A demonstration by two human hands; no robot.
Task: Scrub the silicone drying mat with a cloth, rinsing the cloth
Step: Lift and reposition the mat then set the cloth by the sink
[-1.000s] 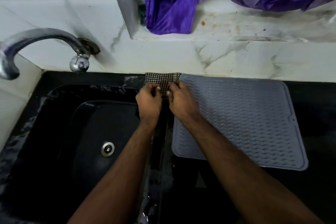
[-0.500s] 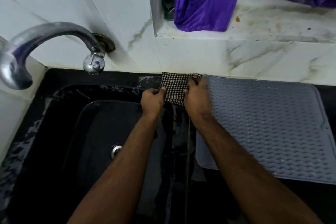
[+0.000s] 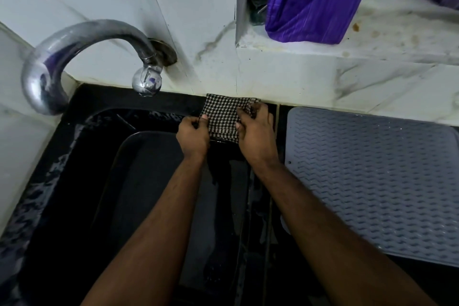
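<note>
Both hands, the left hand [image 3: 193, 135] and right hand [image 3: 255, 131], pinch the small checked cloth [image 3: 222, 117] at the sink's back edge beside the mat [image 3: 372, 181]; light, limp, probably wet, it is best gripped at its edges.

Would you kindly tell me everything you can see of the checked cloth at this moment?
The checked cloth is a small woven piece in a black-and-white check, seemingly folded flat into a rough rectangle. It lies on the black counter ledge at the sink's back right corner, its far edge against the white tiled wall. The left hand pinches its near left edge and the right hand grips its right side. It sits left of the grey mat and apart from it. Whether it is wet cannot be told.
</note>
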